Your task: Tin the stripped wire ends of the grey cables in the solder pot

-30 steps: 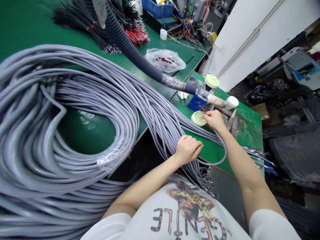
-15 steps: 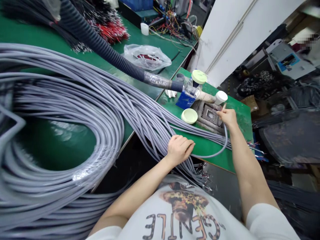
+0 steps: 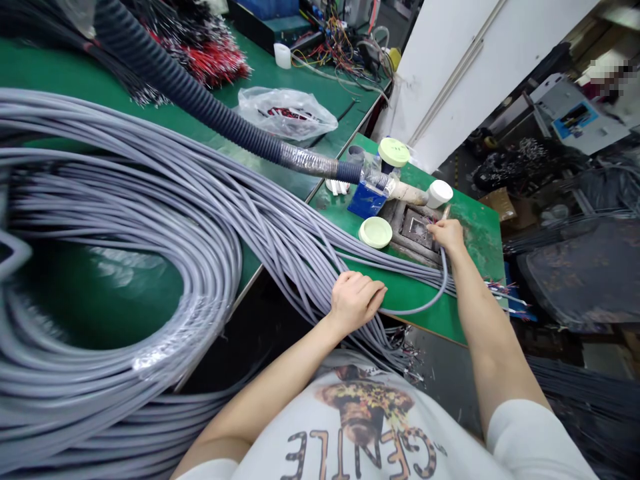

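Note:
My right hand (image 3: 449, 235) pinches a grey cable (image 3: 443, 283) near its end. Thin wires at the cable's tip are over a small square metal pot (image 3: 406, 244) with a shiny surface inside, which looks like a solder pot. From my right hand the cable bends down and back towards my left hand (image 3: 356, 301). That hand is curled over a thick bundle of grey cables (image 3: 285, 230), fingers closed; its grip underneath is partly hidden. Stripped cable ends (image 3: 503, 291) stick out past the bench's right edge.
A large grey cable coil (image 3: 215, 267) fills the left. A ribbed hose (image 3: 225, 119) crosses to a nozzle (image 3: 407, 192) beside the pot. Around it stand a pale green lid (image 3: 375, 232), a white cup (image 3: 440, 193) and a blue box (image 3: 367, 200). Behind lies a plastic bag (image 3: 287, 117).
My right hand has shifted slightly left over the pot, bringing the cable end with it. My left hand stays on the bundle. The whole view has moved a little.

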Tool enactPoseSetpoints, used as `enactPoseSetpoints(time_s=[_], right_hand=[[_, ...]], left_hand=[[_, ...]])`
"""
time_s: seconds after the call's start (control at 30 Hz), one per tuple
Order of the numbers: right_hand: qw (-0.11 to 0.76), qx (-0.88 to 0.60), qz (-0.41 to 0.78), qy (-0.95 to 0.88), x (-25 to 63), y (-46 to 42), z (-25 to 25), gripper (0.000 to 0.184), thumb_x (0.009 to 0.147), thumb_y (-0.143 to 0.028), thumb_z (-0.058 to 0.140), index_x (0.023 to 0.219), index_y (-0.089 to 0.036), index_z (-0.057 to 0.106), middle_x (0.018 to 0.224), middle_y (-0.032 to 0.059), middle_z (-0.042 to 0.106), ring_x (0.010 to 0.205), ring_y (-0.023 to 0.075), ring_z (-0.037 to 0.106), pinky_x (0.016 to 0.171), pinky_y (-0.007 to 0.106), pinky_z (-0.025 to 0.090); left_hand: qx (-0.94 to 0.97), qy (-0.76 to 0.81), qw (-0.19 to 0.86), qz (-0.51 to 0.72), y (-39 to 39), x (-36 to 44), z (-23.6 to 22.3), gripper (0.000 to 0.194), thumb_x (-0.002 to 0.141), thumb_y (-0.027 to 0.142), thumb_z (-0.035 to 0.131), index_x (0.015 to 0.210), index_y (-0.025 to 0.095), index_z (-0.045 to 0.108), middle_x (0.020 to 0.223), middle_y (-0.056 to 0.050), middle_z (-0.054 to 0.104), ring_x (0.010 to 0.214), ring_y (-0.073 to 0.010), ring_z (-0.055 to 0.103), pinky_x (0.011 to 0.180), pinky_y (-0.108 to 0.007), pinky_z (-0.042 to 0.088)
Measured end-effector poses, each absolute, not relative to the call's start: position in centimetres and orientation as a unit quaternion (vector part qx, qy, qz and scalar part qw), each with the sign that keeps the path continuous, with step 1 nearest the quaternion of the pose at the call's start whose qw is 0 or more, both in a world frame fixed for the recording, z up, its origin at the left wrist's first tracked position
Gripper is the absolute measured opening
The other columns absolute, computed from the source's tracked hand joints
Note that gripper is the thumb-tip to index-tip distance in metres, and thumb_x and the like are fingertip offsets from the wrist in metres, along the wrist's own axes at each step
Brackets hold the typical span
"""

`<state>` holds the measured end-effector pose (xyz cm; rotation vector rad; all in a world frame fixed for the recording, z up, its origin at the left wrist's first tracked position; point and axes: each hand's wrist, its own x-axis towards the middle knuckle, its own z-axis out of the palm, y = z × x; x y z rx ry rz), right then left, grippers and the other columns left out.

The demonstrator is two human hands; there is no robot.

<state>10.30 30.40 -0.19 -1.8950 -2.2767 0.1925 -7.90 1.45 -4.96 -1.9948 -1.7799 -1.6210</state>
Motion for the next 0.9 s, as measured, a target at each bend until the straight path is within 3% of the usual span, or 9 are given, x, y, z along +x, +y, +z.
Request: enactPoseSetpoints(time_s=[0.3, 0.5, 0.7, 0.8, 0.9], right_hand=[[0.110, -0.631, 0.080, -0.764, 10.2, 30.3, 0.0, 0.027, 0.068, -0.039, 0.063, 0.057, -0.015, 0.072, 0.049, 0.0039, 0.061, 0.058, 0.0178, 0.057, 0.058, 0.027, 0.039], [0.166, -0.604, 0.114, -0.771, 10.3, 27.0, 3.1, 0.035, 0.072, -0.042, 0.060, 0.050, -0.015, 0.064, 0.040, -0.0011, 0.050, 0.044, 0.0119, 0.045, 0.049, 0.025, 0.032], [0.277, -0.505, 0.264, -0.774, 9.7, 17.9, 7.6, 0.041, 0.077, -0.040, 0.063, 0.044, -0.017, 0.054, 0.041, -0.0030, 0.049, 0.043, 0.0084, 0.041, 0.049, 0.023, 0.032], [0.314, -0.485, 0.325, -0.748, 8.9, 13.2, 8.8, 0.040, 0.078, -0.036, 0.066, 0.044, -0.017, 0.054, 0.041, -0.0031, 0.049, 0.044, 0.0089, 0.044, 0.051, 0.023, 0.034], [0.332, -0.474, 0.373, -0.725, 8.1, 10.0, 9.2, 0.036, 0.079, -0.037, 0.065, 0.049, -0.018, 0.059, 0.044, -0.0028, 0.051, 0.044, 0.0092, 0.043, 0.050, 0.024, 0.034]], left_hand=[[-0.640, -0.568, 0.015, -0.517, 1.5, -7.9, -4.9, 0.004, 0.085, 0.021, 0.060, 0.088, 0.020, 0.062, 0.072, 0.000, 0.068, 0.065, -0.0133, 0.058, 0.077, -0.032, 0.039], [-0.640, -0.572, 0.020, -0.513, 1.5, -7.9, -4.8, 0.004, 0.085, 0.021, 0.060, 0.088, 0.020, 0.063, 0.073, 0.000, 0.069, 0.066, -0.0135, 0.059, 0.077, -0.033, 0.039], [-0.633, -0.579, 0.004, -0.514, 1.4, -7.9, -4.7, 0.005, 0.085, 0.023, 0.061, 0.086, 0.020, 0.065, 0.071, 0.000, 0.068, 0.065, -0.0132, 0.058, 0.077, -0.033, 0.039], [-0.608, -0.575, -0.044, -0.546, 1.3, -7.9, -4.0, 0.007, 0.085, 0.025, 0.062, 0.083, 0.021, 0.067, 0.070, 0.000, 0.068, 0.065, -0.0133, 0.056, 0.076, -0.034, 0.038], [-0.522, -0.537, -0.187, -0.636, 1.4, -7.1, -2.6, 0.007, 0.083, 0.027, 0.066, 0.084, 0.021, 0.069, 0.070, 0.000, 0.066, 0.068, -0.0135, 0.057, 0.073, -0.032, 0.041]])
